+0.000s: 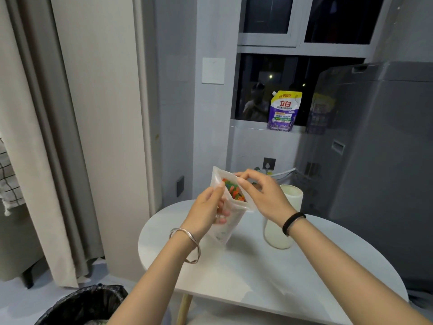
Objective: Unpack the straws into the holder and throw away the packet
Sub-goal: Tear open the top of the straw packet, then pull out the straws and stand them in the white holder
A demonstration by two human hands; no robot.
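Down to the left of the table (257,273) sits the bin (86,306) with its black liner, waiting for the packet once it is empty. Over the table's near-left part my left hand (206,207) is closed around the left side of the packet (230,207), thumb on the front film and fingers wrapped behind, holding it upright above the tabletop. The packet's mouth is pulled open and the coloured ends of the straws (234,191) show inside it, all still bunched in the bag. My right hand (262,191) pinches the packet's far right lip between thumb and fingertips, spreading the opening. Further right, standing on the table and partly hidden behind my right wrist, is the pale holder (284,219), its top open. I judge the risk is in the thin film: if I tug the lips apart too hard the side could split and straws would scatter across the table. Tipping the bag before it is over the holder would spill them too.
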